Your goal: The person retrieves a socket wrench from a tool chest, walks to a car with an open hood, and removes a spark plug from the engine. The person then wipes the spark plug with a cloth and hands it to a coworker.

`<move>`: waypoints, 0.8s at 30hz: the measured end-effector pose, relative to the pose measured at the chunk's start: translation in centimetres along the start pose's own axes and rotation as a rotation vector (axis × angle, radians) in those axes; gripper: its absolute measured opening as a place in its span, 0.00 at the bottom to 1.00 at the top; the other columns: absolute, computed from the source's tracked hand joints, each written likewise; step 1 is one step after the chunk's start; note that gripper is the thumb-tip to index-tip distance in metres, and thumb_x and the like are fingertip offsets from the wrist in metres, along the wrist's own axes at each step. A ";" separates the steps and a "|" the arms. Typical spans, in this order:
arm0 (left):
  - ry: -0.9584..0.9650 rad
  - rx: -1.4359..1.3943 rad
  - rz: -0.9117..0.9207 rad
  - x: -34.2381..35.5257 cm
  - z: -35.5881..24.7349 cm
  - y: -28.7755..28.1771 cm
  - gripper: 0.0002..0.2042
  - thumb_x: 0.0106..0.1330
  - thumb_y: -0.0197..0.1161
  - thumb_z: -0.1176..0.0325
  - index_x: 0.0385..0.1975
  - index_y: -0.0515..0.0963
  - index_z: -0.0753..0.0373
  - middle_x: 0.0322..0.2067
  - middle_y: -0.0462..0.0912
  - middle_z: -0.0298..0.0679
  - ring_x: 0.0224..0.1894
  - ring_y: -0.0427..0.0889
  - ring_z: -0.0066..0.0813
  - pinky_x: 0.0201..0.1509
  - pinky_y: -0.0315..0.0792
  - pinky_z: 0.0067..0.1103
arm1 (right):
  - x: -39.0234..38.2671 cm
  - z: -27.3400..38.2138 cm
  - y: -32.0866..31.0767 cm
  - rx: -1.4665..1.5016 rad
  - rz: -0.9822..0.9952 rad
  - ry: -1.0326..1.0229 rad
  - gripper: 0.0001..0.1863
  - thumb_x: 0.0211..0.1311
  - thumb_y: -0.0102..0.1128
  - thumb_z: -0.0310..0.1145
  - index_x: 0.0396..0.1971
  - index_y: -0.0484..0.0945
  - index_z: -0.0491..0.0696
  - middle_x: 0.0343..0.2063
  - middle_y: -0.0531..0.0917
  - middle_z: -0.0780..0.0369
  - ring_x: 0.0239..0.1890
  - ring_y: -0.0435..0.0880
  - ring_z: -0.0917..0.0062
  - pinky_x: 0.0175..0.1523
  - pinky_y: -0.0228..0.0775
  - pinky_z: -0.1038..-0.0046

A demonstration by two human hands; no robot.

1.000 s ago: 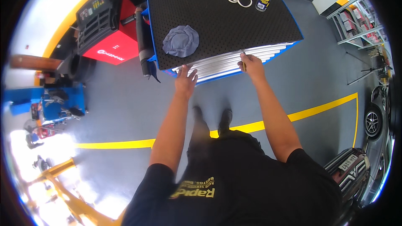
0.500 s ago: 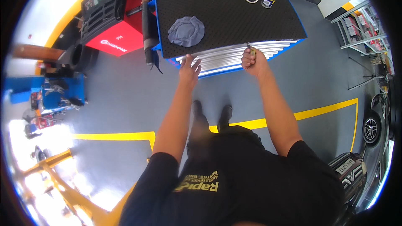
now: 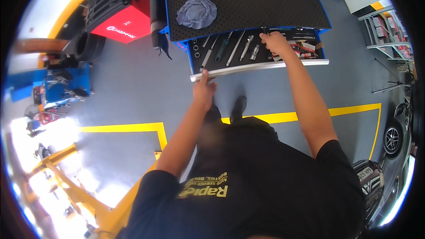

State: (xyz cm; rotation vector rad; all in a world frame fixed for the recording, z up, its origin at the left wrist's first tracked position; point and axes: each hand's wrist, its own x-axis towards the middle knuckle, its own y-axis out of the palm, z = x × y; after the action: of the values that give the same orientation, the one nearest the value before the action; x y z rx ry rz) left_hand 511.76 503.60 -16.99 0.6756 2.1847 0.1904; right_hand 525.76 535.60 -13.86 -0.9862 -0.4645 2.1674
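Grey workshop floor [image 3: 137,79] around a counter [image 3: 248,4] with its drawer [image 3: 248,68] standing open

Left grip [image 3: 204,93] has a finger on the drawer's front rim; whether it clasps cannot be told. Right grip [image 3: 275,44], fingers curled, is over the drawer's right half, its hold unclear. Tools [image 3: 222,49] lie inside the drawer, small boxes [image 3: 306,48] toward its right end. Reaching into the drawer seems the step in hand; the next move calls for keeping knuckles clear of the counter's edge

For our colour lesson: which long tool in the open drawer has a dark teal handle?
The teal-handled tool in the left half of the drawer, between two silvery tools without teal.
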 end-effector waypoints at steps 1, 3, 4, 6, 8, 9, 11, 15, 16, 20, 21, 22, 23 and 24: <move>-0.021 0.003 -0.014 -1.1 0.5 -0.9 0.25 0.68 0.66 0.43 0.50 0.70 0.56 0.43 0.77 0.35 0.38 0.74 0.27 0.47 0.71 0.26 | -1.1 1.1 0.5 -0.147 -0.064 -0.082 0.29 0.71 0.51 0.53 0.43 0.83 0.38 0.40 0.83 0.45 0.45 0.81 0.53 0.54 0.72 0.59; -0.058 0.042 -0.003 -2.7 1.3 -2.3 0.23 0.69 0.64 0.45 0.50 0.71 0.57 0.44 0.79 0.37 0.39 0.75 0.27 0.46 0.71 0.26 | -2.2 2.0 0.7 -0.260 -0.151 -0.172 0.30 0.73 0.48 0.52 0.42 0.84 0.37 0.44 0.83 0.40 0.51 0.81 0.47 0.58 0.72 0.57; -0.084 0.067 0.009 -3.5 1.5 -2.8 0.23 0.69 0.64 0.45 0.49 0.71 0.57 0.45 0.79 0.37 0.40 0.75 0.27 0.45 0.72 0.26 | -2.2 1.6 0.7 -0.224 -0.160 -0.189 0.29 0.73 0.48 0.52 0.41 0.84 0.37 0.40 0.85 0.43 0.47 0.84 0.50 0.54 0.74 0.58; -0.144 0.102 0.011 -5.0 1.6 -3.7 0.23 0.69 0.64 0.45 0.49 0.73 0.59 0.45 0.81 0.38 0.40 0.76 0.27 0.44 0.72 0.25 | -2.2 1.3 0.3 0.090 0.005 -0.068 0.27 0.73 0.49 0.53 0.37 0.84 0.41 0.22 0.83 0.55 0.26 0.84 0.67 0.33 0.75 0.66; -0.197 0.107 -0.034 -6.6 0.7 -5.1 0.23 0.70 0.64 0.45 0.49 0.74 0.60 0.44 0.81 0.38 0.39 0.76 0.26 0.44 0.72 0.25 | -2.2 1.2 0.0 0.214 0.043 -0.096 0.27 0.73 0.50 0.53 0.35 0.83 0.42 0.16 0.77 0.61 0.20 0.77 0.75 0.26 0.67 0.71; -0.222 0.111 -0.050 -7.5 0.1 -5.8 0.23 0.70 0.64 0.46 0.49 0.75 0.60 0.44 0.81 0.38 0.39 0.77 0.25 0.44 0.72 0.25 | -2.6 1.2 -0.3 0.277 0.055 -0.112 0.27 0.73 0.51 0.54 0.34 0.82 0.42 0.14 0.74 0.64 0.17 0.73 0.80 0.22 0.64 0.73; -0.212 0.200 0.037 -7.3 -1.1 -7.8 0.23 0.69 0.64 0.45 0.47 0.76 0.62 0.41 0.82 0.37 0.38 0.78 0.24 0.43 0.72 0.22 | -1.7 1.1 -0.4 0.334 0.034 -0.128 0.24 0.72 0.54 0.51 0.33 0.82 0.42 0.16 0.75 0.66 0.16 0.71 0.82 0.21 0.61 0.77; -0.272 0.554 0.079 -8.6 -4.3 -6.8 0.21 0.71 0.62 0.47 0.45 0.77 0.62 0.39 0.86 0.39 0.41 0.80 0.24 0.47 0.71 0.21 | -0.5 0.8 0.3 0.488 0.047 -0.111 0.19 0.71 0.58 0.46 0.31 0.80 0.44 0.19 0.76 0.67 0.16 0.71 0.83 0.21 0.60 0.79; -0.284 0.694 0.102 -8.1 -4.8 -6.8 0.22 0.71 0.62 0.47 0.45 0.78 0.62 0.40 0.86 0.39 0.42 0.81 0.25 0.48 0.71 0.22 | -0.1 0.4 0.1 0.504 0.040 -0.107 0.18 0.70 0.59 0.45 0.31 0.79 0.44 0.20 0.76 0.67 0.16 0.70 0.84 0.21 0.60 0.79; -0.318 1.075 0.205 -5.9 -6.4 -6.8 0.23 0.72 0.58 0.43 0.44 0.81 0.60 0.40 0.88 0.37 0.44 0.82 0.27 0.53 0.72 0.27 | 2.0 -0.4 -0.4 0.491 0.087 -0.057 0.13 0.68 0.62 0.41 0.34 0.79 0.44 0.21 0.78 0.67 0.19 0.74 0.84 0.23 0.66 0.80; -0.328 1.137 0.212 -6.0 -6.2 -7.0 0.23 0.72 0.58 0.43 0.44 0.81 0.61 0.40 0.88 0.37 0.44 0.82 0.28 0.53 0.71 0.27 | 1.6 -0.9 0.1 0.476 0.103 -0.066 0.13 0.68 0.62 0.40 0.35 0.80 0.44 0.21 0.78 0.67 0.20 0.75 0.84 0.23 0.67 0.80; -0.343 1.207 0.202 -5.9 -6.6 -6.5 0.24 0.72 0.59 0.43 0.44 0.82 0.61 0.39 0.88 0.37 0.44 0.83 0.29 0.52 0.72 0.28 | 1.8 -0.6 0.1 0.464 0.117 -0.078 0.13 0.68 0.62 0.40 0.37 0.80 0.44 0.22 0.79 0.67 0.20 0.76 0.84 0.23 0.67 0.80; -0.357 1.277 0.191 -5.8 -6.9 -5.9 0.24 0.71 0.60 0.43 0.44 0.83 0.62 0.38 0.88 0.37 0.45 0.83 0.29 0.52 0.72 0.28 | 1.8 -0.6 -0.2 0.452 0.133 -0.090 0.13 0.68 0.62 0.40 0.38 0.81 0.43 0.22 0.79 0.67 0.21 0.76 0.84 0.24 0.68 0.80; -0.367 1.358 0.173 -5.7 -7.5 -4.9 0.24 0.71 0.60 0.43 0.43 0.84 0.63 0.38 0.89 0.38 0.45 0.83 0.30 0.52 0.72 0.29 | 1.6 -0.7 -0.6 0.473 0.117 -0.086 0.14 0.67 0.63 0.39 0.42 0.82 0.42 0.23 0.80 0.66 0.21 0.78 0.84 0.24 0.69 0.80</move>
State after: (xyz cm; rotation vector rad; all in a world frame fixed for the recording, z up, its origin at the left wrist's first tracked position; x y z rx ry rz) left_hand 507.02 497.11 -10.03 1.4489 1.6464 -1.3283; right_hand 525.88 537.21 -14.77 -0.6709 0.0749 2.2804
